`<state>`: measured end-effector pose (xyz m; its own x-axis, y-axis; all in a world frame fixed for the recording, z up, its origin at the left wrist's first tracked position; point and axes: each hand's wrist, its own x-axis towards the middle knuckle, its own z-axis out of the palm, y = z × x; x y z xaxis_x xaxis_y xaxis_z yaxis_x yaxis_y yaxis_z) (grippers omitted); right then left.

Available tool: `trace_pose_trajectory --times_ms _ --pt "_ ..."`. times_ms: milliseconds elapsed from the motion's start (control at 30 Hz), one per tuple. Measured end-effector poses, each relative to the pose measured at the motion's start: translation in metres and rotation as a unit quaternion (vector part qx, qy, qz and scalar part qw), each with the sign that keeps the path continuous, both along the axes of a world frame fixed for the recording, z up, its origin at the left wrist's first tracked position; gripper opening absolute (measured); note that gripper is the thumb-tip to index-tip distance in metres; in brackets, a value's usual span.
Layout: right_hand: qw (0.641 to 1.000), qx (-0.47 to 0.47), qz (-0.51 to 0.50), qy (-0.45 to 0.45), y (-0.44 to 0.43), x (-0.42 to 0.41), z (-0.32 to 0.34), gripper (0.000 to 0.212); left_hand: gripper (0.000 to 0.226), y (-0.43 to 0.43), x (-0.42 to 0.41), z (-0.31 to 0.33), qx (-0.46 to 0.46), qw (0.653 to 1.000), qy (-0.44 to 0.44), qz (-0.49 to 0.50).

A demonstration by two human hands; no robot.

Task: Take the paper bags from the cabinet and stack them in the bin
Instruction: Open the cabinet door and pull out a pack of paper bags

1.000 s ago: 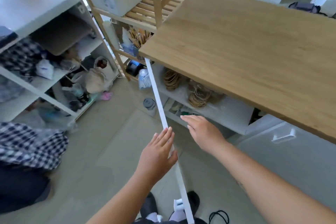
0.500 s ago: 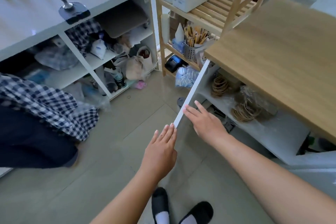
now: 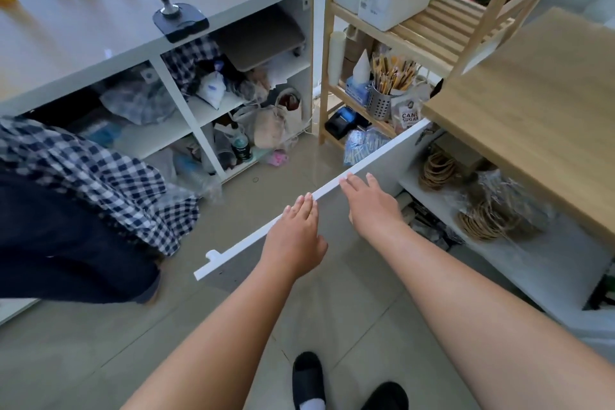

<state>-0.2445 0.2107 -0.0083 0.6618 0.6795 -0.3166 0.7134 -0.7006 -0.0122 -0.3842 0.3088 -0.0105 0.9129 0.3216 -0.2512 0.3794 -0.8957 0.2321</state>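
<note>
We judge the paper bags (image 3: 492, 220) light, floppy, best lifted from underneath; left hand (image 3: 296, 236) and right hand (image 3: 369, 206), grip spread, rest on the cabinet door (image 3: 246, 241).

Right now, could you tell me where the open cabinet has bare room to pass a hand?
The white shelf is bare in front of the paper bags, at the end away from the door. Below it, the lower compartment is crowded.
</note>
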Motion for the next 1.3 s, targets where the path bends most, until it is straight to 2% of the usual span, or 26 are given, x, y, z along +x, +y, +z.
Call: trace_pose_trajectory --times_ms 200,333,433,633,833,1033,1300 --pt "0.999 -0.021 -0.011 0.028 0.011 -0.002 0.012 0.072 0.079 0.014 -0.008 0.0 0.028 0.999 0.02 -0.034" --pt "0.998 0.029 -0.046 0.037 -0.005 -0.005 0.023 0.063 0.074 0.012 -0.009 0.006 0.032 0.998 -0.026 -0.051" --pt "0.991 0.066 -0.099 0.055 -0.034 -0.003 0.026 0.056 0.071 0.005 -0.001 0.01 0.041 0.995 -0.028 -0.087" --pt "0.981 0.083 -0.171 0.045 -0.108 0.018 0.025 0.044 0.069 -0.035 0.042 0.017 0.049 0.986 -0.017 -0.159" --pt "0.969 0.09 -0.222 0.066 -0.17 0.046 0.017 0.043 0.07 -0.079 0.097 0.019 0.045 0.978 -0.007 -0.204" --pt "0.964 0.076 -0.238 0.088 -0.22 0.082 0.002 0.04 0.068 -0.119 0.139 0.017 0.031 0.978 0.006 -0.208" --pt "0.955 0.085 -0.259 0.119 -0.242 0.116 -0.019 0.044 0.066 -0.143 0.178 0.003 0.017 0.978 0.026 -0.207"
